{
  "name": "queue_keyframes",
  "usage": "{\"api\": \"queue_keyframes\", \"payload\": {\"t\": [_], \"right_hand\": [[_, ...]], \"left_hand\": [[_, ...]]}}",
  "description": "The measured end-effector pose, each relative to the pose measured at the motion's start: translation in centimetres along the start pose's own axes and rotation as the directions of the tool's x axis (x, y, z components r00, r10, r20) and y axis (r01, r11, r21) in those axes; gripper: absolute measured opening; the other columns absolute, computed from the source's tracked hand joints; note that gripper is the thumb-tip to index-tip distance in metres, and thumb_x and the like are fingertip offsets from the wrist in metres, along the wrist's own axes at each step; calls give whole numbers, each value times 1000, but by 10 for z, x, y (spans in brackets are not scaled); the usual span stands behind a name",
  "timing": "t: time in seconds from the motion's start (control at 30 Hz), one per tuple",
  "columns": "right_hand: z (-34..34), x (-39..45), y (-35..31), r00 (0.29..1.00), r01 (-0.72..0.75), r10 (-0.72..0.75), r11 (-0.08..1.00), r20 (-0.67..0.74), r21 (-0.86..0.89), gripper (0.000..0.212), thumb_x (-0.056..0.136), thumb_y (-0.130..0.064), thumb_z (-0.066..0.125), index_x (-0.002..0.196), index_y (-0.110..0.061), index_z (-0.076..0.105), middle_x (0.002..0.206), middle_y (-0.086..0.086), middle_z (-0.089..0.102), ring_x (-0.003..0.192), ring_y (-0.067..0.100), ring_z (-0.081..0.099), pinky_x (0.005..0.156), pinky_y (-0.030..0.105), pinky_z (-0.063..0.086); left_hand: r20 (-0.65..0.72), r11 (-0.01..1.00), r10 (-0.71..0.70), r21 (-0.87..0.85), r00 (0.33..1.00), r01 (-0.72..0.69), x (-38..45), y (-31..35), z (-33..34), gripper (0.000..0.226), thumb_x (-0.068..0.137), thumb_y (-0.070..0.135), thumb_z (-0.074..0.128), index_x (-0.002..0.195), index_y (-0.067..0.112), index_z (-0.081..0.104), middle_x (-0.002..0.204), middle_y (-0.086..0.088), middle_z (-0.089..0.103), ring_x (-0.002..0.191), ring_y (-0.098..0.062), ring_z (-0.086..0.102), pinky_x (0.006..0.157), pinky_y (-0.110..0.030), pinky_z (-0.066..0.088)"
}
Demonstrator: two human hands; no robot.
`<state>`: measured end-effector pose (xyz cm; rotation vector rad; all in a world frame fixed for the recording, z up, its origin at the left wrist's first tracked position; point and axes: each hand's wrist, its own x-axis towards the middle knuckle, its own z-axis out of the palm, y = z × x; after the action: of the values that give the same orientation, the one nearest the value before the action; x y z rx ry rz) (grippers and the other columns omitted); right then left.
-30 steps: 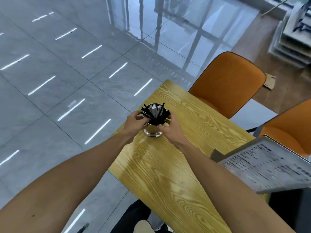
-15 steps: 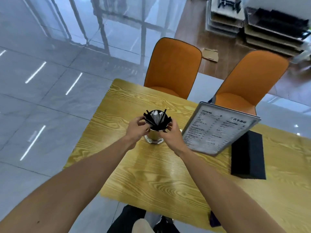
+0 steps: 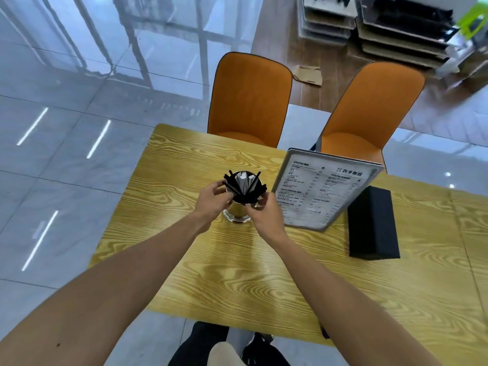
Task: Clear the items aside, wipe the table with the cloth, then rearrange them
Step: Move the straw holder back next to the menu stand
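Observation:
A shiny metal cup (image 3: 237, 213) holding several black sticks and white packets stands on the yellow wood-grain table (image 3: 237, 273). My left hand (image 3: 212, 200) grips the cup's left side and my right hand (image 3: 266, 216) grips its right side. Just right of the cup a menu stand (image 3: 320, 191) leans upright, and a black box (image 3: 372, 223) lies beyond it. No cloth is in view.
Two orange chairs (image 3: 250, 99) (image 3: 369, 107) stand at the table's far side. Stacked trays (image 3: 375, 22) sit on the wooden floor behind them. Glossy grey tiles lie to the left. My legs and shoes (image 3: 227, 347) show below the near edge.
The cup, held in both hands, has travelled from the table's left corner to beside the menu stand. The view has swung right, bringing the black box and second chair into sight.

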<state>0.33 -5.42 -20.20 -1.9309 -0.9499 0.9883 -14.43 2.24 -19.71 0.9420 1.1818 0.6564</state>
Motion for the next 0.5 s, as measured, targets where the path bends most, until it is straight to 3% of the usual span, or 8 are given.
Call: {"api": "queue_keyframes", "payload": {"t": [0.17,0.3,0.5], "right_hand": [[-9,-2,2,1000,-17,17,999,-7,-30,50,80,-43,82,112,-19,51,98,-8,66,87,6,65,70,23,51],[-14,-2,7,999,-44,44,998,-17,-34,44,84,-37,80,114,-17,54,94,-10,65,83,2,64,66,17,47],[-24,-1,18,997,-80,79,995,-18,-59,31,87,-27,78,106,-12,59,94,3,67,88,21,67,76,37,57]], "left_hand": [[27,1000,1,5,1000,-1,3,-3,4,39,93,3,67,131,9,63,117,-12,72,100,-20,70,74,-20,57],[36,1000,19,13,999,-19,3,-4,8,36,94,5,66,129,12,63,118,-10,71,102,-19,69,74,-18,57],[29,999,14,50,999,-15,5,-6,7,36,95,9,66,131,13,61,125,-14,68,106,-20,69,77,-21,57]]}}
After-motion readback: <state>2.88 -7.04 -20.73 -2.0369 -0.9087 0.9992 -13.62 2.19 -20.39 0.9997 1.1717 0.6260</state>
